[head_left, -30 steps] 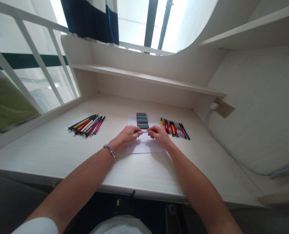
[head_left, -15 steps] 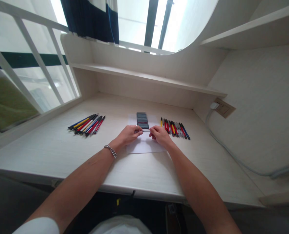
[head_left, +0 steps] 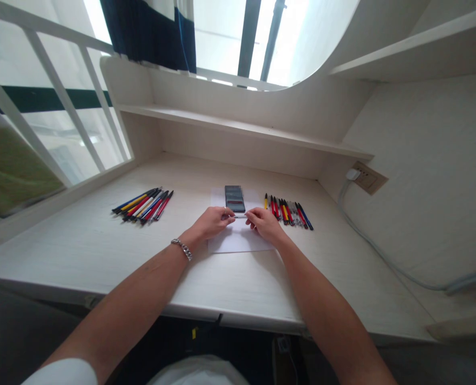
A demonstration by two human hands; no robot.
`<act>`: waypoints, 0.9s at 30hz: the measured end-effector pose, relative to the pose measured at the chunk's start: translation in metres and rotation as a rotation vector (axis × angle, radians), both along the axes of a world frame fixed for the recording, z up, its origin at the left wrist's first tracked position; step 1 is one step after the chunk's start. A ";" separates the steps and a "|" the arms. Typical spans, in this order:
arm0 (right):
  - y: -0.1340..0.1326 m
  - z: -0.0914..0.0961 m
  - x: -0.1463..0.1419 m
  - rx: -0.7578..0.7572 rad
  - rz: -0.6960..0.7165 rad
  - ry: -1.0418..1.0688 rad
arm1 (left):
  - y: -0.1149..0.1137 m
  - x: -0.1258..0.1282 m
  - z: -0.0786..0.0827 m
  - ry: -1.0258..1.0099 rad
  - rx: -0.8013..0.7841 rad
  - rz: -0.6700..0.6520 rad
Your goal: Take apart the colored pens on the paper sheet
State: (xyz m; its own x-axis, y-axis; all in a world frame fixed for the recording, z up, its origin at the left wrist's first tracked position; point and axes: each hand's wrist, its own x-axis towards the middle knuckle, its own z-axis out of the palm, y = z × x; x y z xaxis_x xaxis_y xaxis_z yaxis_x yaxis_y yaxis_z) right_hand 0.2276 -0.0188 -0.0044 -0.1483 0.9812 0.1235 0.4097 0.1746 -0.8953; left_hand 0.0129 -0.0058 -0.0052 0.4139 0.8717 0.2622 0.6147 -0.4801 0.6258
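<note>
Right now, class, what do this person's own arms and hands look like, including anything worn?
A silver chain-link bracelet sits just behind the left hand, and a white sleeve shows high on that arm. The right hand shows no bracelet; its forearm is bare, with no sleeve in view.

The pens point(head_left: 145, 205) are red, yellow, blue and black; paper point(head_left: 240, 243), white; bracelet point(head_left: 183, 248), silver; curtain point(head_left: 152, 37), navy and white.
</note>
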 end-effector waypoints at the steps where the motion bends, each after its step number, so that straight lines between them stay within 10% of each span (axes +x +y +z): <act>1: 0.000 -0.001 0.000 0.010 0.009 0.034 | 0.000 0.000 0.000 0.005 -0.004 0.001; 27: 0.003 -0.004 0.001 0.026 -0.019 -0.032 | 0.000 -0.001 -0.002 -0.020 -0.012 -0.029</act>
